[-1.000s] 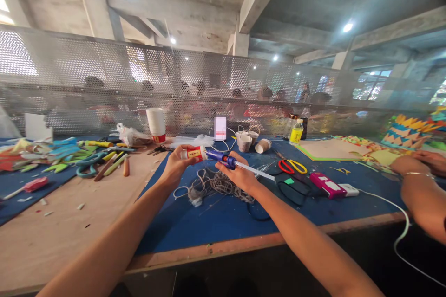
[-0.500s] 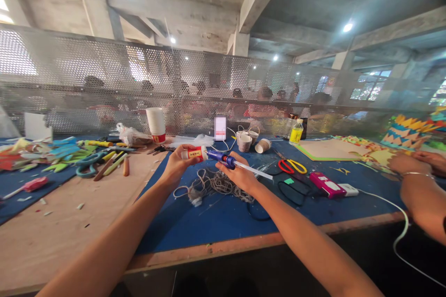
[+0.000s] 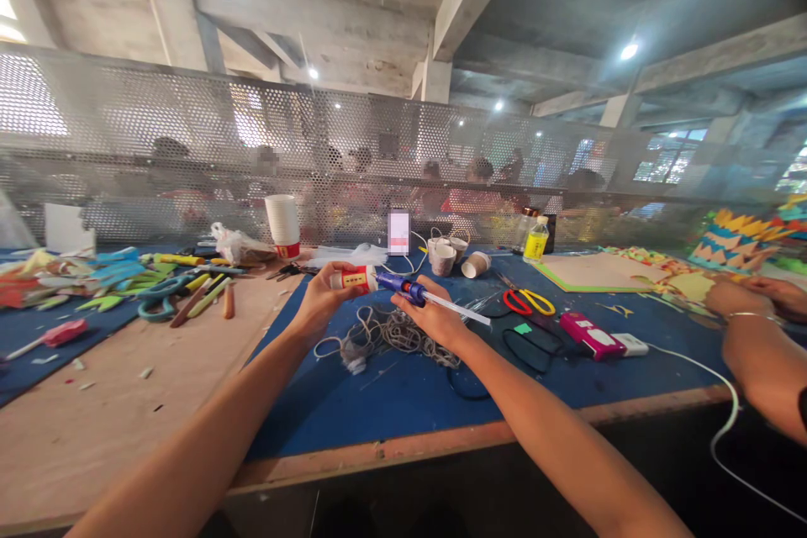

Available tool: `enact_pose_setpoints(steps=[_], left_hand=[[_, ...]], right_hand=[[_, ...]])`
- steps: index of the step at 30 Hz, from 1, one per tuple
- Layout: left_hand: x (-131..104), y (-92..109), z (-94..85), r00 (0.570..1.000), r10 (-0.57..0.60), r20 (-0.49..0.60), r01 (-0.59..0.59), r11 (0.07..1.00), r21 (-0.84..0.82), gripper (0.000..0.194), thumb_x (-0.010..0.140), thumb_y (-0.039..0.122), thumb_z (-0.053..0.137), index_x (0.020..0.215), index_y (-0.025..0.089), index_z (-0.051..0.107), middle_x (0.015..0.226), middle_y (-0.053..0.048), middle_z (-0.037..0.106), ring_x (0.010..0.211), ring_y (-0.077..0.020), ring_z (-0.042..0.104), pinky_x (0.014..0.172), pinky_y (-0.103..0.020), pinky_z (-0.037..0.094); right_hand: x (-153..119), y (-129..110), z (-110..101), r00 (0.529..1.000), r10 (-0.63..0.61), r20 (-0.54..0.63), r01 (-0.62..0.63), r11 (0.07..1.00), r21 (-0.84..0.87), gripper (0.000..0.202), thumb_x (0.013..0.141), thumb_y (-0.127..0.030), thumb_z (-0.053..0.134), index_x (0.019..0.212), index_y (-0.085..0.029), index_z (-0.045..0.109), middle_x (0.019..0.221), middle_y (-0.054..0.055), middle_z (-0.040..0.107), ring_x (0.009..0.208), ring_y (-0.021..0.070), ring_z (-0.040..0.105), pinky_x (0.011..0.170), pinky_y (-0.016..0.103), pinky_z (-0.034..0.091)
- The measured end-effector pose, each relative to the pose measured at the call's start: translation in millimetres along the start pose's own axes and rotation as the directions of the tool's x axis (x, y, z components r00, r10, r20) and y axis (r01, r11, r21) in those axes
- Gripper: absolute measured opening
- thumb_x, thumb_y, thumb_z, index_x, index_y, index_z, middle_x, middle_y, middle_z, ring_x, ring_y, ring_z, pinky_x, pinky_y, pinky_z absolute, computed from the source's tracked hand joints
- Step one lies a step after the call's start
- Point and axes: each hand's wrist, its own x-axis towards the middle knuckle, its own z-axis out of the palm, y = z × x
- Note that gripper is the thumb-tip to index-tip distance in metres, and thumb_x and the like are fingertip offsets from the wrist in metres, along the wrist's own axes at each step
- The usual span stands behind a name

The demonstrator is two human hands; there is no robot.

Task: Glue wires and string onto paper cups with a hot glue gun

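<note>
your glue stick (image 3: 463, 310) has slid slightly further into the blue glue gun (image 3: 409, 291), and the red-and-white paper cup (image 3: 354, 278) has edged right. your left hand (image 3: 319, 294) is closed around the cup; your right hand (image 3: 435, 315) grips the gun, nozzle close by the cup's end, above the table (image 3: 353, 416) and a tangle of grey cord (image 3: 407, 334).

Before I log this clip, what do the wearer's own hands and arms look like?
The left hand and right hand are ungloved, and both forearms bare, with no sleeve, watch or bracelet showing. No ring shows, though parts of both hands are hidden.
</note>
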Motion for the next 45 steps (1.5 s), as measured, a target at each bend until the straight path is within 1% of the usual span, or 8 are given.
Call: enact_pose_setpoints(steps=[10,20,25,31,37,41,45], left_hand=[[-1.2,3.2,1.7,1.0,-0.007,-0.004,0.007,1.0,0.006,0.043,0.054,0.02,0.087,0.092,0.016,0.066,0.077,-0.001,0.069,0.063,-0.0139,0.059,0.061,-0.026,0.046],[0.5,-1.9,-1.6,1.0,-0.013,-0.011,0.013,1.0,0.002,0.044,0.055,0.019,0.086,0.094,0.016,0.065,0.079,-0.001,0.07,0.064,-0.0139,0.061,0.062,-0.026,0.047],[1.5,-3.3,-2.9,1.0,-0.004,-0.003,0.004,1.0,-0.012,0.043,0.056,0.018,0.086,0.094,0.017,0.065,0.08,-0.001,0.07,0.063,-0.0131,0.06,0.061,-0.025,0.047],[1.3,-3.5,-3.1,1.0,-0.011,-0.012,0.011,0.999,-0.031,0.043,0.056,0.016,0.086,0.093,0.017,0.065,0.079,-0.001,0.069,0.063,-0.0123,0.06,0.06,-0.024,0.046],[-0.1,-1.3,-2.2,1.0,-0.025,-0.006,0.025,0.998,-0.052,0.043,0.056,0.017,0.086,0.094,0.016,0.065,0.078,-0.001,0.07,0.062,-0.0124,0.06,0.059,-0.024,0.046],[-0.9,0.5,-1.6,1.0,-0.022,-0.009,0.022,0.999,-0.044,0.044,0.056,0.017,0.086,0.094,0.016,0.065,0.077,0.0,0.069,0.062,-0.0122,0.059,0.059,-0.024,0.045],[-1.1,0.7,-1.8,1.0,-0.023,-0.008,0.023,0.999,-0.03,0.044,0.057,0.018,0.086,0.095,0.015,0.064,0.077,0.0,0.068,0.063,-0.0122,0.059,0.06,-0.024,0.045]], right_hand=[[0.4,0.1,0.0,1.0,-0.024,-0.014,0.024,0.999,-0.043,0.034,0.088,-0.053,0.06,0.075,-0.023,0.051,0.07,-0.001,0.055,0.065,0.0167,0.054,0.064,0.028,0.041],[0.1,0.3,0.3,1.0,-0.013,-0.005,0.013,0.998,-0.055,0.035,0.087,-0.054,0.061,0.074,-0.024,0.05,0.068,-0.002,0.054,0.064,0.0167,0.053,0.064,0.028,0.041],[-0.4,2.0,1.1,0.999,-0.033,-0.019,0.032,0.997,-0.075,0.035,0.087,-0.056,0.06,0.076,-0.024,0.051,0.07,-0.001,0.056,0.066,0.0177,0.054,0.064,0.028,0.041],[-0.9,-1.9,-0.5,1.0,-0.02,-0.003,0.019,0.996,-0.084,0.035,0.087,-0.055,0.06,0.075,-0.024,0.051,0.069,-0.001,0.056,0.064,0.0175,0.053,0.063,0.028,0.04],[-1.0,-2.7,-0.9,1.0,0.0,0.025,0.001,0.998,-0.07,0.033,0.087,-0.053,0.062,0.076,-0.023,0.053,0.072,0.0,0.058,0.066,0.017,0.055,0.063,0.027,0.041],[-0.9,-4.3,-2.1,0.999,-0.024,0.049,0.028,0.997,-0.074,0.033,0.089,-0.05,0.061,0.072,-0.022,0.053,0.072,-0.001,0.055,0.064,0.0155,0.052,0.06,0.026,0.038],[-1.2,-6.6,-3.4,0.999,-0.025,0.046,0.03,0.993,-0.118,0.032,0.088,-0.047,0.062,0.071,-0.021,0.054,0.071,-0.001,0.054,0.062,0.0141,0.049,0.058,0.025,0.035]])
